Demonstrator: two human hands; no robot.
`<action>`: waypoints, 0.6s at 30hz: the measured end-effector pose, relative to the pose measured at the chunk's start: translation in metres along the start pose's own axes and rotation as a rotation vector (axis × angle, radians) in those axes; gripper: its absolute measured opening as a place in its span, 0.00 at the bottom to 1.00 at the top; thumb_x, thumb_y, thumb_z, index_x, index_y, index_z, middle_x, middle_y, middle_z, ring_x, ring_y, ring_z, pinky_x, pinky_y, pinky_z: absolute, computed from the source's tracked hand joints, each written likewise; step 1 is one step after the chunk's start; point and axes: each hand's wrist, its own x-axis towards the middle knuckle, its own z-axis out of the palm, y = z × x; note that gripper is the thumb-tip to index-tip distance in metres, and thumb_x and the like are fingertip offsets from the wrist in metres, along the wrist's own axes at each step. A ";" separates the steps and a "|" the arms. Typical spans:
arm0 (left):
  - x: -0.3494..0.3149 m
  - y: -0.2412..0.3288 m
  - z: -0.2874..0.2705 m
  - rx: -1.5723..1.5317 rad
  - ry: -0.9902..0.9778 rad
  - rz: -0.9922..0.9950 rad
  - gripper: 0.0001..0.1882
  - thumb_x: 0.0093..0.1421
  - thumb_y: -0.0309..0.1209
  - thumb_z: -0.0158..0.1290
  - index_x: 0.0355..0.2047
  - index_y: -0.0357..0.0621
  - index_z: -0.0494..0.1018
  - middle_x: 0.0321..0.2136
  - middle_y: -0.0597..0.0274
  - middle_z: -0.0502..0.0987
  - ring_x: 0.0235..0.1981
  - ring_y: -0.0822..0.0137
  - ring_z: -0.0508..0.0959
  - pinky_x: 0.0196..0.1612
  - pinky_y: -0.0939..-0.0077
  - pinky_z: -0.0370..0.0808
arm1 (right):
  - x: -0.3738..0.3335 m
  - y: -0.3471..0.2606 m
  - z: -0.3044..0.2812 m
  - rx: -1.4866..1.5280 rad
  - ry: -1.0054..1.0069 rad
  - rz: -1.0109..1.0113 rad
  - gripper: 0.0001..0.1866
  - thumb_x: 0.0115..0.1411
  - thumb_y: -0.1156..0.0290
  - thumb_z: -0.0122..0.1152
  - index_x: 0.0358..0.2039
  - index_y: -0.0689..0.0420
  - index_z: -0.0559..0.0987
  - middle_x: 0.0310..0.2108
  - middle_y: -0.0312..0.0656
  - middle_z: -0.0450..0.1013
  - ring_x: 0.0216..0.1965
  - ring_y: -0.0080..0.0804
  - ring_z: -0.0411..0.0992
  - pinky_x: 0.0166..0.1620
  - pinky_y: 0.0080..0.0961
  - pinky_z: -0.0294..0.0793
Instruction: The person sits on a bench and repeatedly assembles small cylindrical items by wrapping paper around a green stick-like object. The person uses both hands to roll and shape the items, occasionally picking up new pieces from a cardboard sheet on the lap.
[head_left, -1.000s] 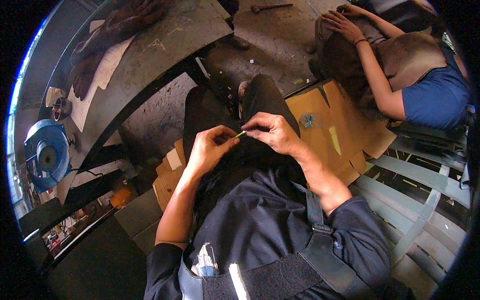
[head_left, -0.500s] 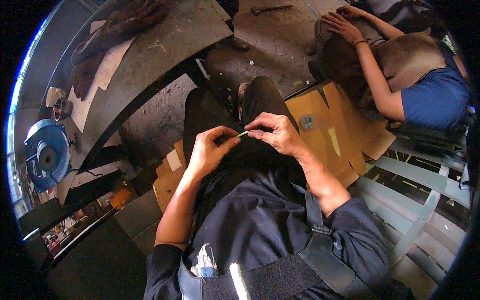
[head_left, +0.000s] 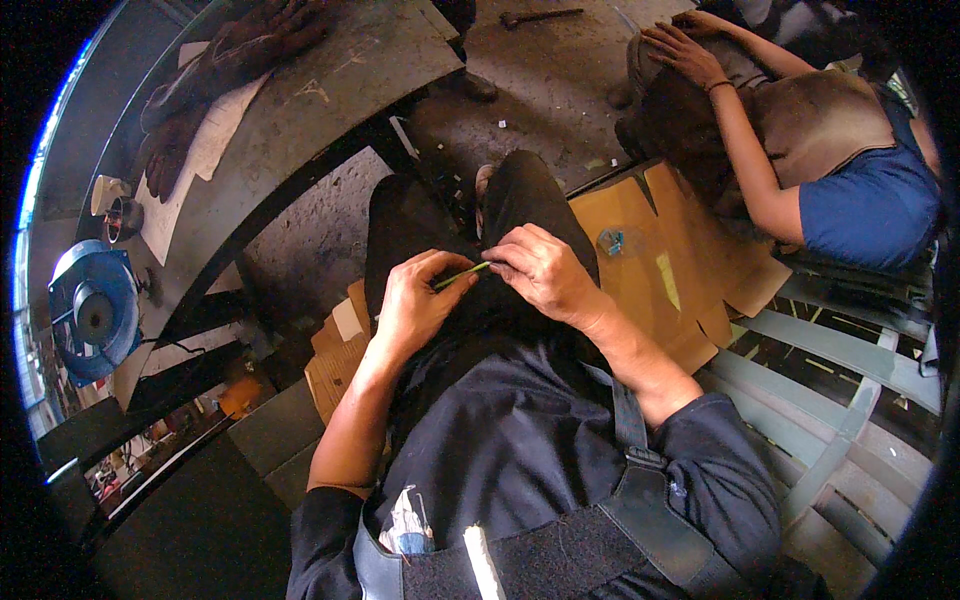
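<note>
Pinching thin green stick (head_left: 470, 272) w/ bare L hand (head_left: 412, 300) & bare R hand (head_left: 550, 275), both almost closed on it, at 12 o'clock from black cloth shirt (head_left: 490, 420). Having flat brown cardboard (head_left: 650, 290) at 3 o'clock, round blue fan (head_left: 95, 312) at 9.

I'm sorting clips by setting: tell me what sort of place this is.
Probably a workshop: dark heavy gloves lie on a table, a blue fan-like machine sits nearby, and scraps dot the floor.

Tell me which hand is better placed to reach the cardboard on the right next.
Probably the right hand: it is nearer that cardboard. The left hand is farther off; both pinch the thin green strip.
</note>
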 end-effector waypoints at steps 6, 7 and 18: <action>-0.002 -0.005 0.008 -0.258 -0.024 -0.218 0.11 0.60 0.32 0.62 0.37 0.35 0.80 0.24 0.66 0.78 0.25 0.77 0.74 0.30 0.81 0.71 | -0.004 0.001 0.007 0.506 0.094 0.365 0.11 0.61 0.71 0.65 0.42 0.60 0.83 0.35 0.43 0.78 0.39 0.32 0.76 0.45 0.26 0.73; -0.002 -0.001 0.010 -0.312 -0.025 -0.252 0.12 0.61 0.32 0.62 0.38 0.35 0.80 0.24 0.68 0.78 0.24 0.79 0.72 0.29 0.82 0.70 | -0.005 0.001 0.008 0.520 0.103 0.370 0.11 0.61 0.71 0.65 0.42 0.60 0.83 0.35 0.43 0.78 0.39 0.31 0.76 0.45 0.25 0.73; -0.008 0.006 0.009 -0.306 -0.020 -0.298 0.10 0.60 0.30 0.62 0.38 0.36 0.80 0.31 0.64 0.81 0.33 0.75 0.77 0.39 0.78 0.74 | -0.003 -0.004 -0.001 0.745 0.009 0.634 0.12 0.61 0.67 0.67 0.42 0.60 0.83 0.36 0.37 0.80 0.39 0.21 0.76 0.45 0.23 0.75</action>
